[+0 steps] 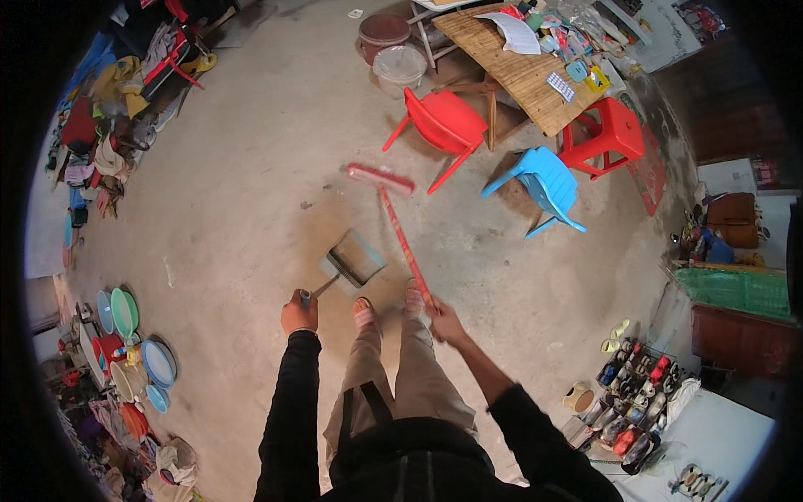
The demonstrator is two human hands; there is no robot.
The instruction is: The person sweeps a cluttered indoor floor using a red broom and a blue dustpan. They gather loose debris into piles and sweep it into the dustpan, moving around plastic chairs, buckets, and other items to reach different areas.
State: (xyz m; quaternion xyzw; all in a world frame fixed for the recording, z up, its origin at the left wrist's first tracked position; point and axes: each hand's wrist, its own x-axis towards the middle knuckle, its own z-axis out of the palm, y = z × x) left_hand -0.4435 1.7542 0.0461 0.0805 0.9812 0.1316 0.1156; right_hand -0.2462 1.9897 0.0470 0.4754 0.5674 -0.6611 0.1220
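Observation:
My left hand (299, 313) is closed around the handle end of a long-handled dustpan (354, 257). The grey pan rests on the concrete floor (251, 188) ahead of my feet, and little can be told of what lies in it. In my right hand (446, 324) is the red patterned stick of a broom (381, 179). Its pink-and-red head lies farther out on the floor, beyond the pan and to its right. Small dark bits of debris (305, 205) sit on the floor left of the broom head.
A red chair (448, 122), a blue chair (542, 185) and a red stool (605, 138) stand by a cluttered wooden table (502, 63). Two buckets (398, 68) are beside it. Basins (158, 364) and piled clothes line the left; a shoe rack (637, 395) is at right.

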